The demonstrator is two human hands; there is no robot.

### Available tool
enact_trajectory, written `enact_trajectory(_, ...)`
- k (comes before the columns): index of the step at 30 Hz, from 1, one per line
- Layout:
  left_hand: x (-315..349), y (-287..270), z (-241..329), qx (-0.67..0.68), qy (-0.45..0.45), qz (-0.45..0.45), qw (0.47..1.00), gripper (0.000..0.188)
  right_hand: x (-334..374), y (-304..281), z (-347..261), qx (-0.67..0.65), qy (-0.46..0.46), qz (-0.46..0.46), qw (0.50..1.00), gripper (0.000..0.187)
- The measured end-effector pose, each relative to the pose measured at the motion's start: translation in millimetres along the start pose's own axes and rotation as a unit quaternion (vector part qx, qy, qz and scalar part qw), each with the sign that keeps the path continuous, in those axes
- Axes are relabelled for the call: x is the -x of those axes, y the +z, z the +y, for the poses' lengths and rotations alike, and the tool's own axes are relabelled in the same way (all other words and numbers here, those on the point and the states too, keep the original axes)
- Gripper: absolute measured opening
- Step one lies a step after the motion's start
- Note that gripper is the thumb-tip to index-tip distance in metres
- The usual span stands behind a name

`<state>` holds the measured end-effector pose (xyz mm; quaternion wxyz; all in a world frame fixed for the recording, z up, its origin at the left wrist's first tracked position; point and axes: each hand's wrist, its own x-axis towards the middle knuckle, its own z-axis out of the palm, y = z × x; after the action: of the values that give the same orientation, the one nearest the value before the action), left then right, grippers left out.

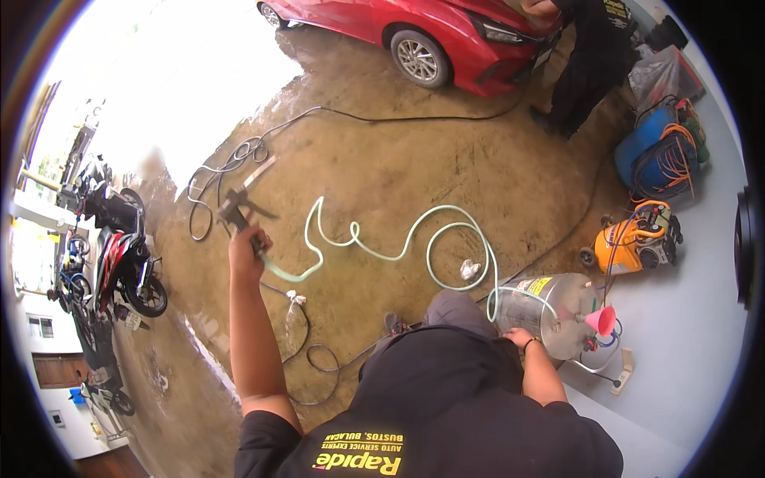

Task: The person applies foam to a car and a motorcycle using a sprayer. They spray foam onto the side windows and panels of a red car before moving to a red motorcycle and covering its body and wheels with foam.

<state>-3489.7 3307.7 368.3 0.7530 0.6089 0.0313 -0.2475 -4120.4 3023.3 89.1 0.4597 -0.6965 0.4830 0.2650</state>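
Observation:
My left hand [249, 240] is raised at the left, wrapped round the grip of a dark spray gun [233, 209] that points away from me. A pale green hose [388, 256] runs from the gun's grip in loops across the wet floor to a silver metal tank [526, 307] at my right. A pink funnel [602, 320] sticks out from the tank's fittings. My right hand [522, 339] is at the tank's near side, fingers curled; what they hold is partly hidden. A dark band circles that wrist.
A red car [358, 22] stands ahead, with a person in black [586, 76] at its front. An orange pressure washer [635, 241] and a blue drum [649, 151] line the right wall. Motorcycles [111, 263] stand at the left. A black hose [398, 119] and a white rag [470, 269] lie on the floor.

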Motion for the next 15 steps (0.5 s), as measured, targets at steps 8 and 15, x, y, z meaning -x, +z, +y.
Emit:
enact_trajectory(8, -45.3, -17.9, -57.0, -0.012, -0.084, 0.026, 0.996, 0.041, -55.9, -56.3, -7.8, -0.137, 0.132, 0.079, 0.979, 0.031)
enact_trajectory(15, -93.8, -4.0, -83.5, 0.013, -0.058, 0.194, 0.979, 0.021, -160.2, -144.8, -54.0, -0.134, 0.086, 0.055, 0.986, 0.027)
